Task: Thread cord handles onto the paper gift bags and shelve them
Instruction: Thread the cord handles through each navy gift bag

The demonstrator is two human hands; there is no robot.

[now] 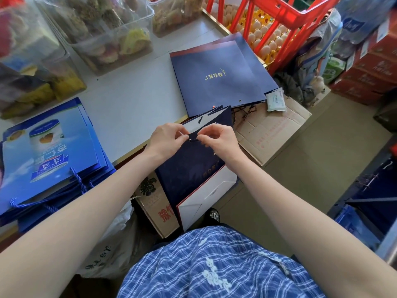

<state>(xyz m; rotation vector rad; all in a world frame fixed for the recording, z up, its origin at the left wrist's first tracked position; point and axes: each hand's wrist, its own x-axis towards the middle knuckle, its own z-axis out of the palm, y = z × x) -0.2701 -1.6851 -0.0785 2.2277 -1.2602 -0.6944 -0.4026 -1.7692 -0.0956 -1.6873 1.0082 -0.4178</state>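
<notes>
- Across the white counter (129,100), along its far edge, clear plastic bins (103,33) hold wrapped snacks in yellow, pink and brown; what they are is too blurred to tell.
- At the far right, a red crate (279,20) stands over trays of pale eggs (266,33).
- On the counter's left end lies a pile of flat light-blue gift bags (49,151), their blue twisted cord handles (77,179) hanging off the near edge.
- Near the counter's right corner lies a stack of flat navy bags (219,76) with gold lettering and a bare metal eyelet by the near corner.
- Below the counter edge, cardboard boxes (272,130) sit on the floor; dark cords lie in the open one.
- In front of the person, off the counter, the navy gift bag (189,168) being threaded is held up with its white base toward the body.
- Left hand (167,139) pinches the bag's top rim beside an eyelet.
- Right hand (217,138) has its fingers curled, pinching a dark cord end (196,139) at that eyelet.
</notes>
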